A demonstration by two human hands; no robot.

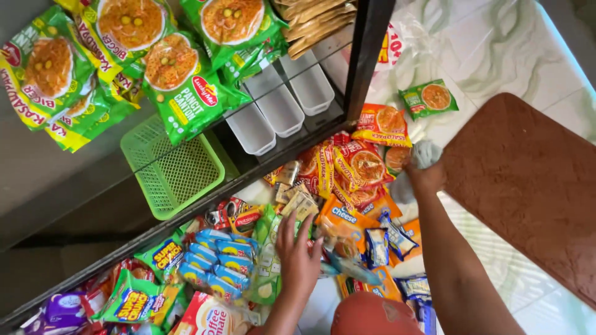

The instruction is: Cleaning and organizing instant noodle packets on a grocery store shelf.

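Here the left hand (298, 251) lies spread, fingers wide, on the snack packets (273, 248) of the lower shelf. The right hand (425, 177) grips a grey cloth (425, 154) beside orange noodle packs (363, 164) on the floor.

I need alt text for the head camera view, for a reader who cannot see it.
Seen from above, a person's left hand reaches into snack packets piled on the floor beside a shelf, while the right hand presses a grey cloth down. Green noodle packs lie on the shelf.
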